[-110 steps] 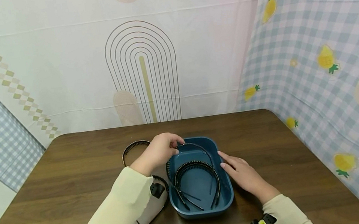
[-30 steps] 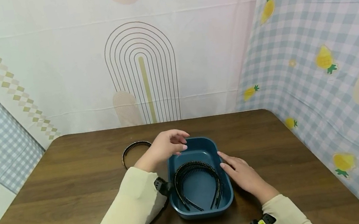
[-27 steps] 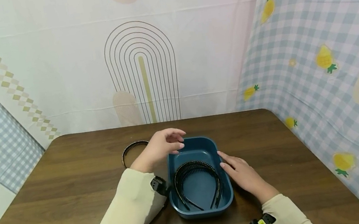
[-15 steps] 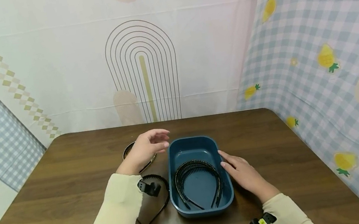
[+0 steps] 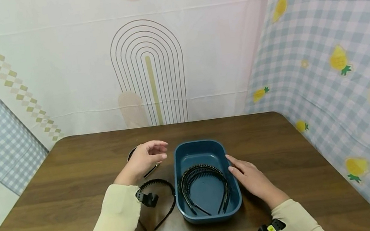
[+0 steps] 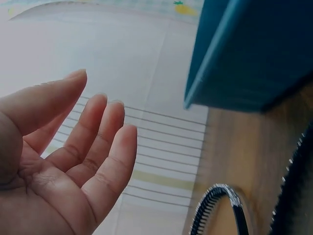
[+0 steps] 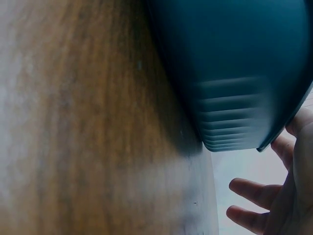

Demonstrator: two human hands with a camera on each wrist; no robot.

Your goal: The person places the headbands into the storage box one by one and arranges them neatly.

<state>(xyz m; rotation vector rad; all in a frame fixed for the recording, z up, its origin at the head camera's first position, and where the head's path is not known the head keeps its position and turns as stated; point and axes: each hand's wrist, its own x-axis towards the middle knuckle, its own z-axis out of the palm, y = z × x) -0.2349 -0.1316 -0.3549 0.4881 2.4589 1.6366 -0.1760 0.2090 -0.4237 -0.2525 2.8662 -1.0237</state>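
My left hand (image 5: 143, 160) hovers to the left of a blue plastic bin (image 5: 211, 218), fingers loosely bent with nothing in them. Below it, partly covered by the hand, a headband with a glittery edge (image 5: 151, 170) lies on the table. A black toothed headband (image 5: 172, 195) lies nearer, against the bin's left side; my wrist camera hides part of it. Inside the bin rest several dark headbands (image 5: 201, 168), nested together. My right hand (image 5: 252, 177) touches the bin's right rim with its fingertips. In the left wrist view the left palm (image 6: 58, 196) is bare.
The brown wooden table (image 5: 60, 210) runs back to a printed cloth wall (image 5: 78, 75). On the right hangs a blue checked cloth (image 5: 321, 113) with fruit prints. The bin stands near the table's middle.
My left hand laid a headband into the bin among the others and let it go. It has since moved left, off the bin. The right hand stays at the rim.
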